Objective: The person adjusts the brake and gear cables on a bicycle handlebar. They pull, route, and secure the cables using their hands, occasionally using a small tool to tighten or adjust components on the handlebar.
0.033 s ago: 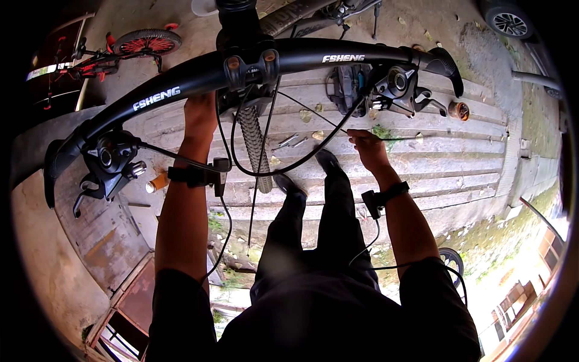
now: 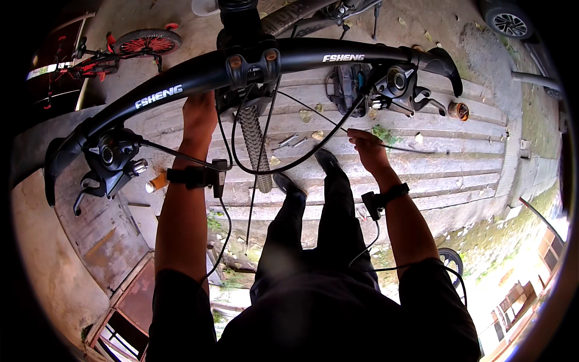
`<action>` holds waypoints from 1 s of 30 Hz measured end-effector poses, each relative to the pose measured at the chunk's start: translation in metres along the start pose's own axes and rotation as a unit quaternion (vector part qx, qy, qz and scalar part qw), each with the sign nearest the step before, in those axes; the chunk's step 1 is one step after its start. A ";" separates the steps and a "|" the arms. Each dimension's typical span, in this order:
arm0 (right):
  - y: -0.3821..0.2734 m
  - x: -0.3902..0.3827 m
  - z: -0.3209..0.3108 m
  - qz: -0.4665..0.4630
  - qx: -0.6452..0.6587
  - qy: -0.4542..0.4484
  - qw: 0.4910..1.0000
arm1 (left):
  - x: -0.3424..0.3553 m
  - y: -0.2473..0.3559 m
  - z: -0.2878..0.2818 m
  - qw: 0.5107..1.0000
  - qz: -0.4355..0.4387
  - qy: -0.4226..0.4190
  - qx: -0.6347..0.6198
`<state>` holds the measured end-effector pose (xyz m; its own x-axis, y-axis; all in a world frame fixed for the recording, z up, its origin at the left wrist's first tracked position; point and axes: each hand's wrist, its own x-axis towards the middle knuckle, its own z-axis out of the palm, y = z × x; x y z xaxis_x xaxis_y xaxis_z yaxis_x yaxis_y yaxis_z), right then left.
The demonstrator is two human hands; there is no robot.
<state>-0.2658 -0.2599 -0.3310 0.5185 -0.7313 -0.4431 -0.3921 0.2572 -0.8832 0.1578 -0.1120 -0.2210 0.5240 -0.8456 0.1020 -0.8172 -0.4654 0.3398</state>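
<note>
Several long, pale grey slabs (image 2: pixel 458 166) are laid side by side beneath the left hand (image 2: pixel 198 117) and right hand (image 2: pixel 365 145) in an outdoor yard, with metal tools (image 2: pixel 284 142) strewn between the two. A bicycle with red spokes (image 2: pixel 146 43) is seen beyond the left hand, a grey backpack (image 2: pixel 347 90) just beyond the right, and a car wheel (image 2: pixel 509 24) far to its right. One thin black cable (image 2: pixel 410 149) is pinched in the right hand's fingertips; its long axis is angled crosswise, its visible tip pointed right and slightly toward the person. A black handlebar (image 2: pixel 295 49) is stretched left to right beyond both hands, its left half slanted nearer. The left hand's fingers are hidden behind it; whether anything is grasped there cannot be told.
</note>
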 end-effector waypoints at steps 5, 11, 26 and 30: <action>-0.009 -0.014 0.004 -0.092 0.011 0.021 0.995 | -0.031 0.001 -0.034 0.949 -0.234 -0.053 -0.206; -0.078 -0.026 0.009 -0.187 -0.073 0.024 0.979 | -0.112 -0.035 -0.057 0.929 -0.240 -0.086 -0.268; -0.232 -0.063 0.044 -0.370 -0.265 -0.019 0.890 | -0.298 -0.010 -0.118 0.775 -0.483 -0.046 -0.406; -0.249 -0.077 0.044 -0.365 -0.259 0.000 0.894 | -0.330 -0.001 -0.117 0.751 -0.499 -0.056 -0.428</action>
<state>-0.1749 -0.2398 -0.0836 0.7804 -0.5841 0.2233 -0.2482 -0.6170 -0.7468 0.0140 0.1983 -0.1453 0.7109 -0.2257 -0.6661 0.4489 -0.5835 0.6768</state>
